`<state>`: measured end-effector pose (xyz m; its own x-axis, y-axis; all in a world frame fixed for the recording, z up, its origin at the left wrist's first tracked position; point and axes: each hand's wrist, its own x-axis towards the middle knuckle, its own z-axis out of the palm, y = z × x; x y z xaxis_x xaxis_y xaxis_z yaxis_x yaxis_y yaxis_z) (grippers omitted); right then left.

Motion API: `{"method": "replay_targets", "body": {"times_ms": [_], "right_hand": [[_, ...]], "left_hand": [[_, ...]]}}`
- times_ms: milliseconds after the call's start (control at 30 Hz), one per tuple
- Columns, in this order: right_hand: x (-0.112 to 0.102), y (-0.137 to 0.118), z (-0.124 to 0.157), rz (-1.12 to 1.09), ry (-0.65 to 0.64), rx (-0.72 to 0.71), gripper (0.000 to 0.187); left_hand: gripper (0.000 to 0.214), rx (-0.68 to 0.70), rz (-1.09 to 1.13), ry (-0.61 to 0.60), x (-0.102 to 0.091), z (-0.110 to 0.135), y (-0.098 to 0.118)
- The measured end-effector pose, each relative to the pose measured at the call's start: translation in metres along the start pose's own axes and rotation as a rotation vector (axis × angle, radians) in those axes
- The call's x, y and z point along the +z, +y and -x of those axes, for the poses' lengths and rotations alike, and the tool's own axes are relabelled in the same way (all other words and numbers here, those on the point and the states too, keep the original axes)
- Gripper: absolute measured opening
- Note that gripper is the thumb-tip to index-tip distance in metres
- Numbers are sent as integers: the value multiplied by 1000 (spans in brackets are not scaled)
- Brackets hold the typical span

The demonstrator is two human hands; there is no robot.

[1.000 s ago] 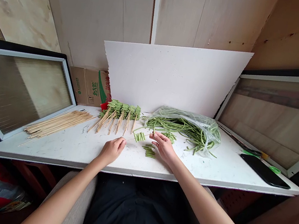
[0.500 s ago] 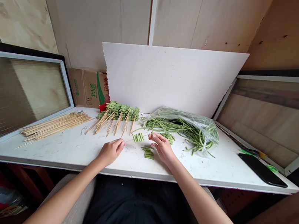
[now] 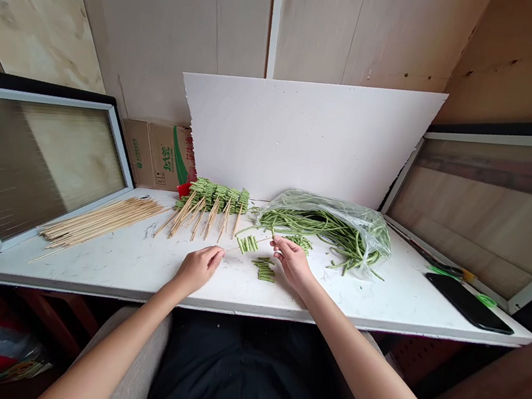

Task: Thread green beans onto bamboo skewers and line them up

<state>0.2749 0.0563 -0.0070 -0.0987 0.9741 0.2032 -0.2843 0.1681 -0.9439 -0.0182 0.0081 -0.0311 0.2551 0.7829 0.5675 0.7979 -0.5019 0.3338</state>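
A thin bamboo skewer [image 3: 264, 240] carries several short green bean pieces [image 3: 247, 244] side by side. My left hand [image 3: 199, 268] is closed round the skewer's near end, above the white tabletop. At the other end, my right hand [image 3: 290, 258] pinches a bean piece [image 3: 273, 233] upright by the skewer's tip; whether the tip has pierced it I cannot tell. Below and between the hands lies a small row of cut bean pieces [image 3: 264, 268]. Another heap of cut pieces [image 3: 300, 242] lies just behind my right hand, partly hidden by it.
Loose skewers [image 3: 103, 220] lie on the left of the white table [image 3: 134, 276]. Finished bean skewers [image 3: 219, 198] are stacked at the back. Long beans fill a clear plastic bag [image 3: 366, 231]. A black phone [image 3: 468, 303] and scissors [image 3: 437, 261] lie at the right.
Both hands stay almost in place, with the skewer between them. My right fingers have shifted slightly around the bean piece at the tip. The camera view has moved a little.
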Motion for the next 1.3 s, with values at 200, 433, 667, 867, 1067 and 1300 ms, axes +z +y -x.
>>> {"method": "replay_targets", "body": {"times_ms": [200, 433, 667, 867, 1067, 1300], "right_hand": [[1, -2, 1, -42, 29, 41, 37], [3, -5, 4, -112, 1, 102, 36], [4, -3, 4, -109, -17, 112, 36], [5, 1, 1, -80, 78, 40, 37], [5, -1, 2, -49, 64, 27, 39], [5, 0, 2, 0, 24, 15, 38]], "left_hand": [[29, 35, 8, 7, 5, 1, -8], [25, 98, 22, 41, 9, 1, -12], [26, 170, 15, 103, 10, 2, -12], [25, 183, 1, 114, 10, 3, -12], [26, 162, -2, 94, 9, 3, -12], [29, 149, 1, 75, 9, 3, -13]]}}
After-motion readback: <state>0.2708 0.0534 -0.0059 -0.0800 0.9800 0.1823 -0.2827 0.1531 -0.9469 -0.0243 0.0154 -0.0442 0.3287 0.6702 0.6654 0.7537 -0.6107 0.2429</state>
